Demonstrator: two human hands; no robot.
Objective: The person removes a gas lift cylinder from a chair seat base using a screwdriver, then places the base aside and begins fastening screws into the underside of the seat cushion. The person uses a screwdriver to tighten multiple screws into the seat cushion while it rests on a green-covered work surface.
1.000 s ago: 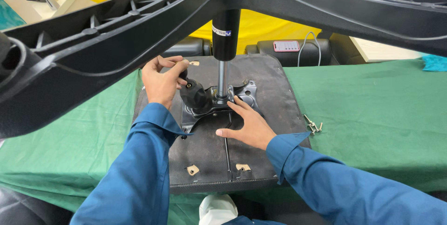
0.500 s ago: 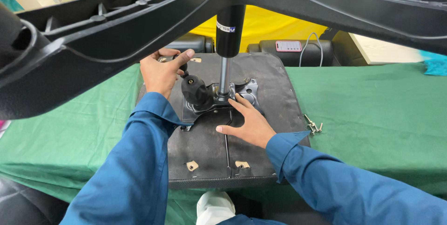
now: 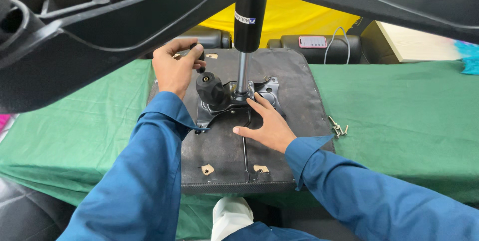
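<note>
Bright even indoor light, soft shadows, sharp focus, slight edge distortion

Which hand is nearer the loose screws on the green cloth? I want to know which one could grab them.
Right. The right hand lies flat on the seat underside, a short way left of the screws. The left hand is up at the seat's far left corner, much farther off.

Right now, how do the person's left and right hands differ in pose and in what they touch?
The left hand is curled, fingers closed on a small dark handle near the seat's far edge; the right hand lies flat and open, fingers spread against the metal mechanism plate. The left sits farther from the camera, the right nearer. Both wear blue sleeves and rest over the upturned black seat.
</note>
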